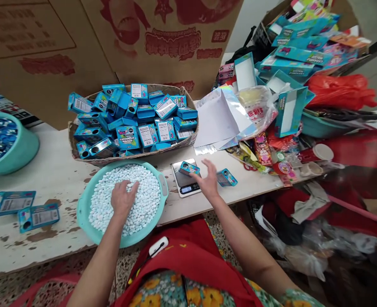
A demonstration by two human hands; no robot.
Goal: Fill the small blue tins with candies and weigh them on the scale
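Note:
My left hand [123, 199] rests on small pale-blue and white candies [143, 204] in a turquoise basin [82, 209]. Its thumb stands apart from the fingers, whose tips are partly sunk among the pieces. Over the right side of a small digital scale [177, 172] hovers my right hand [208, 181], fingers spread. Its thumb is close to a small blue candy box [190, 168] lying on the scale's plate; whether they touch I cannot tell. Just right of that hand, another blue box [226, 178] lies on the table.
Behind the basin, a cut-down carton [137, 158] holds many blue boxes. Several flat boxes [39, 216] lie at left, near a tub of shiny wrapped candies [25, 145]. Large cartons [169, 47] stand at the back. Packaging, bags and display boxes [290, 106] crowd the right side.

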